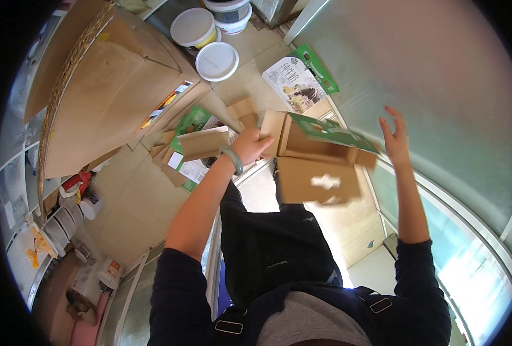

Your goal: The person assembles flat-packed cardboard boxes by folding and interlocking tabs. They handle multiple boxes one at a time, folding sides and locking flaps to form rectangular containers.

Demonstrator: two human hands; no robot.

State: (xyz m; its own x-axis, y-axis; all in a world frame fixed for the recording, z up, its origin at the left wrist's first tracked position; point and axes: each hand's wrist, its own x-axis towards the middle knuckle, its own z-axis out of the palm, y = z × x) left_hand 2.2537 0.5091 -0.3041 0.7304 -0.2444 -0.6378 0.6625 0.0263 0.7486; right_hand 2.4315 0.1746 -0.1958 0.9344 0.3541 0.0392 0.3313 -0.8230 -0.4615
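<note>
My left hand [250, 147], with a pale bangle at the wrist, grips the left end of a cardboard box [320, 151]. The box hangs in front of me with its flaps spread, its brown inside showing and a green printed panel on the far side. A near flap [319, 179] with a cut-out handle hole hangs down, a little blurred. My right hand [396, 135] is raised beside the box's right end, apart from it, fingers spread and holding nothing. Under my left forearm lie flattened green-and-white cartons [195, 170] and loose brown cardboard pieces.
A green-and-white printed carton [296, 81] lies on the tiled floor ahead. White lidded tubs [216, 61] stand at the far side. A large cardboard box [106, 86] rises at the left, near shelves with bowls [59, 228]. A frosted glass partition [440, 75] bounds the right.
</note>
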